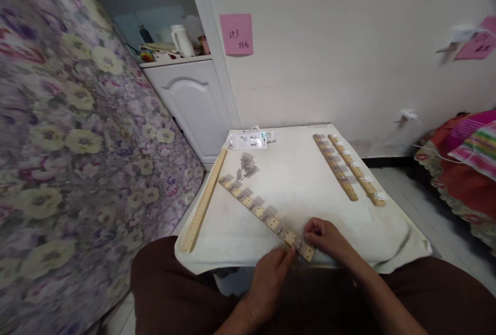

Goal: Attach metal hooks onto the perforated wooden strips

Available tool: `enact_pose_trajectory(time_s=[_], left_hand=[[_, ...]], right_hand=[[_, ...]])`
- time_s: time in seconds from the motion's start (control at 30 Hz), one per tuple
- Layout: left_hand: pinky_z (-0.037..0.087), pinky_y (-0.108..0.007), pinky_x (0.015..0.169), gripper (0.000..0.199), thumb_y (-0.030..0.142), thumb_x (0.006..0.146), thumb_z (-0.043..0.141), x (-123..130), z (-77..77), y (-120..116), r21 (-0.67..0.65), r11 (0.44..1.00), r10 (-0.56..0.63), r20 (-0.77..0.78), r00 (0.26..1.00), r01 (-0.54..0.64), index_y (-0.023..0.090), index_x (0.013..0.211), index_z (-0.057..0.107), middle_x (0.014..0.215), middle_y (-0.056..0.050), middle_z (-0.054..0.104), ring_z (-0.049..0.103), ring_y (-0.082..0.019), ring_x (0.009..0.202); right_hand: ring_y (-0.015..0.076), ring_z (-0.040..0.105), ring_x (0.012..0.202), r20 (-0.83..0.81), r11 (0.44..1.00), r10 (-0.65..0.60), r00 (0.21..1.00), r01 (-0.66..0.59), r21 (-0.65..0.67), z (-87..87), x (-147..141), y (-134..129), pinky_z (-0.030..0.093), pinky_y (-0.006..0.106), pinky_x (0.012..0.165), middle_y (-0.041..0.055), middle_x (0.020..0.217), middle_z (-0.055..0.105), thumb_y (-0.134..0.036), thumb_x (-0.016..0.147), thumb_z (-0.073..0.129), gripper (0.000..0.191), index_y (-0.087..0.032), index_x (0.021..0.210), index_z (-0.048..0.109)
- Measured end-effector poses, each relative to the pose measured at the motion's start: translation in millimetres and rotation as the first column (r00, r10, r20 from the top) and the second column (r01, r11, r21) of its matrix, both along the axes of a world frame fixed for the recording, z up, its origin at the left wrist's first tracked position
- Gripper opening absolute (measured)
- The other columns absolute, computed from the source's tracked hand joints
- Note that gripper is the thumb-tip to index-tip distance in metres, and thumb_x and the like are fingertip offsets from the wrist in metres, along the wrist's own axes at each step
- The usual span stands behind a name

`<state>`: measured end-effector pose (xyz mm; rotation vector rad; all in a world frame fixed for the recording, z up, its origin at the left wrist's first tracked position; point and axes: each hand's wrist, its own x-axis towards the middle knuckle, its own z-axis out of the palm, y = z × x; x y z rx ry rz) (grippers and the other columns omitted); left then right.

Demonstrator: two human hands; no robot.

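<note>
A long wooden strip with holes [259,212] lies slantwise across the cloth-covered table, its near end toward me. Small clear or metallic pieces sit along it at intervals, too small to name. My left hand [269,275] is at the near end, its fingers closed against the strip's front edge. Just across the strip, my right hand [327,237] has thumb and fingers pinched together beside the last piece. Whatever is in that pinch is hidden. A small heap of clear or metallic pieces [245,167] rests beyond the strip's far end.
Along the table's left edge lies a plain wooden strip with holes [203,203]. Two more strips, one wooden strip [335,167] and another with white pieces [357,170], lie at right. Clear packages [247,140] sit at the back. A floral curtain [96,169] hangs left.
</note>
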<state>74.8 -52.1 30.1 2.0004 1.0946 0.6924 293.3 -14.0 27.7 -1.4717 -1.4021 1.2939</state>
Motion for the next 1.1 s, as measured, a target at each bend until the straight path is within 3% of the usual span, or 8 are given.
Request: enact_pose_trajectory(time_s=[0.33, 0.8, 0.93, 1.1], left_hand=[[0.038, -0.036, 0.085, 0.036, 0.034, 0.088, 0.048, 1, 2.3, 0, -0.070, 0.997, 0.034, 0.093, 0.995, -0.028, 0.033, 0.122, 0.060, 0.097, -0.007, 0.066, 0.054, -0.024, 0.089], [0.039, -0.036, 0.082, 0.040, 0.030, 0.091, 0.043, -2, -6.6, 0, 0.049, 0.998, -0.025, -0.037, 0.999, 0.026, 0.033, 0.129, 0.053, 0.104, -0.009, 0.065, 0.054, -0.025, 0.091], [0.043, -0.034, 0.079, 0.044, 0.024, 0.092, 0.038, -2, -10.9, 0, 0.174, 0.982, -0.045, -0.160, 0.986, 0.073, 0.032, 0.134, 0.047, 0.102, -0.008, 0.065, 0.056, -0.023, 0.089], [0.048, -0.035, 0.076, 0.048, 0.017, 0.092, 0.032, -1, -17.9, 1, 0.332, 0.924, -0.037, -0.418, 0.908, 0.190, 0.025, 0.140, 0.037, 0.102, -0.008, 0.064, 0.057, -0.022, 0.089]], right_hand=[[0.0102, 0.046, 0.049, -0.001, 1.000, -0.012, 1.000, 0.012, -0.014, 1.4, -1, 0, 0.034, 0.022, 0.048, -0.0044, 0.054, 0.054, -0.022, 0.066, 0.059, 0.006, -0.019, 0.068, 0.054], [0.0086, 0.042, 0.046, 0.005, 1.000, -0.002, 1.000, 0.002, -0.028, 4.9, -1, -1, 0.032, 0.021, 0.044, -0.0052, 0.052, 0.051, -0.023, 0.066, 0.058, 0.007, -0.018, 0.067, 0.053], [0.0087, 0.043, 0.048, 0.013, 1.000, 0.001, 1.000, -0.001, -0.019, 3.5, -1, 0, 0.032, 0.021, 0.046, -0.0051, 0.053, 0.051, -0.023, 0.066, 0.059, 0.007, -0.018, 0.067, 0.053], [0.0075, 0.040, 0.045, -0.003, 0.999, 0.008, 1.000, -0.008, -0.049, 4.0, -1, -1, 0.031, 0.020, 0.044, -0.0063, 0.053, 0.049, -0.023, 0.067, 0.058, 0.008, -0.018, 0.069, 0.052]])
